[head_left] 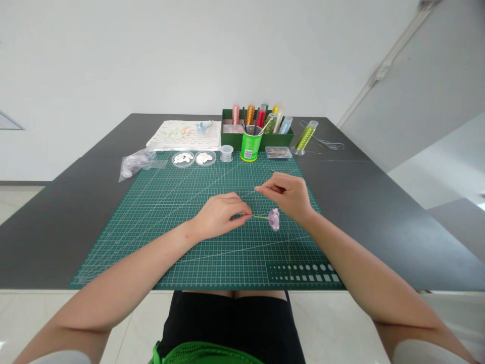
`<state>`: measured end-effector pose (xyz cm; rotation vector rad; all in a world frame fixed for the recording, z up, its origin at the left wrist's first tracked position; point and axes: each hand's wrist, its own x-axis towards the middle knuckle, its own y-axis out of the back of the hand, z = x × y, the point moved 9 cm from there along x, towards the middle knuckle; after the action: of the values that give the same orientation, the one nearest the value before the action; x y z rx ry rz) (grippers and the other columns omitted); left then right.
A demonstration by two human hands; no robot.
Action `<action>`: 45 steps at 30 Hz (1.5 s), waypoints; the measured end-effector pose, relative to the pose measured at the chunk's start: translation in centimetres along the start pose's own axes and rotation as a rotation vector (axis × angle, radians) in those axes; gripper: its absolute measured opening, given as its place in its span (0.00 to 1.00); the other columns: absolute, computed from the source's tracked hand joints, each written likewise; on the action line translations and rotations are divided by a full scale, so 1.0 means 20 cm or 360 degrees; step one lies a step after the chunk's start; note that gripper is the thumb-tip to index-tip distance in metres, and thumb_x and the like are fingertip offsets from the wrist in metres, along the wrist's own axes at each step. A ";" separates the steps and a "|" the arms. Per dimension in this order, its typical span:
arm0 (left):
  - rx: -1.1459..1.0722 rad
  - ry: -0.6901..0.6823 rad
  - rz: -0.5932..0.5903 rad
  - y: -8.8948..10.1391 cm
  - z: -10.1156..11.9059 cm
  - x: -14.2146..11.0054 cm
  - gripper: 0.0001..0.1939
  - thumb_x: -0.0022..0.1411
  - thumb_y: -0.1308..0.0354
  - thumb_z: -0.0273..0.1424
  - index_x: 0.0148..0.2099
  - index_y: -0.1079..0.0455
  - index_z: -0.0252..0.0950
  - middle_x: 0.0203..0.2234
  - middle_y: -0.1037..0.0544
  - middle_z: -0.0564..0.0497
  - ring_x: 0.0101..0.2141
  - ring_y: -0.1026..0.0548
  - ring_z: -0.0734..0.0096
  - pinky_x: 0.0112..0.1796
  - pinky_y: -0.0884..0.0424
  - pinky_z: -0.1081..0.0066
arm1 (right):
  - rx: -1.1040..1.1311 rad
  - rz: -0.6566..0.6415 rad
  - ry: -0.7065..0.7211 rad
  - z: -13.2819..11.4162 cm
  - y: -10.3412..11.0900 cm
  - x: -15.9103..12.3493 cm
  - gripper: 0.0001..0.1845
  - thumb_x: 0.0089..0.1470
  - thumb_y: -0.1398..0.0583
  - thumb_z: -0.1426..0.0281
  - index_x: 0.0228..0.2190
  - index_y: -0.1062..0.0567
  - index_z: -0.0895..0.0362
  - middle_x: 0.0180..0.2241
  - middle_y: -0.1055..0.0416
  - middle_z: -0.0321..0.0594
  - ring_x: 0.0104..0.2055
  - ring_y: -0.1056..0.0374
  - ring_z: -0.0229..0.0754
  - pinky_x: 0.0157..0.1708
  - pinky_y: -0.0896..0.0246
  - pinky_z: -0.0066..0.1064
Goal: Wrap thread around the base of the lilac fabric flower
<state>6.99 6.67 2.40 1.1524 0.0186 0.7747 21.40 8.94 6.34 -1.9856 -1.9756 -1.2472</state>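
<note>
My left hand is closed in a pinch on the thin green stem of a small lilac artificial flower. The stem runs level to the right, with the bloom just below my right hand. My right hand has thumb and forefinger pressed together and the other fingers curled in; what sits in this pinch is too fine to make out. A faint thin thread runs down the mat beneath the right wrist. Both hands are over the green cutting mat.
A green box of colored thread spools stands at the back behind a green can of tools. Nearby are shallow dishes of white pieces, a clear case, a yellow-green spool, a plastic bag and a paper stack.
</note>
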 end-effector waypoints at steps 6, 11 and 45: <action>-0.0060 -0.0071 -0.0023 0.00 0.04 0.00 0.10 0.71 0.42 0.34 0.39 0.20 0.40 0.33 0.15 0.52 0.37 0.21 0.67 0.39 0.29 0.70 | 0.0057 -0.0096 -0.0076 0.06 -0.03 0.01 0.23 0.55 0.32 0.54 0.17 0.27 0.54 0.17 0.45 0.30 0.22 0.50 0.35 0.26 0.53 0.33; -0.0155 -0.0050 0.0024 0.02 0.06 0.00 0.08 0.69 0.40 0.33 0.38 0.20 0.41 0.32 0.15 0.53 0.36 0.21 0.67 0.40 0.28 0.70 | 0.0091 -0.0187 -0.0127 0.11 -0.08 0.00 0.24 0.55 0.32 0.54 0.17 0.28 0.55 0.17 0.46 0.29 0.21 0.51 0.34 0.25 0.54 0.32; 0.0241 0.0653 0.0834 0.25 -0.18 -0.09 0.09 0.75 0.46 0.35 0.52 0.31 0.39 0.33 0.13 0.55 0.25 0.18 0.74 0.28 0.34 0.76 | -0.0335 -0.0025 0.0722 -0.27 -0.15 -0.19 0.13 0.68 0.44 0.72 0.31 0.24 0.58 0.24 0.23 0.36 0.22 0.32 0.33 0.24 0.40 0.24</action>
<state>1.49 9.48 4.26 1.1348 0.1226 1.4889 16.85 3.29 6.30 -1.5708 -1.6980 -1.7816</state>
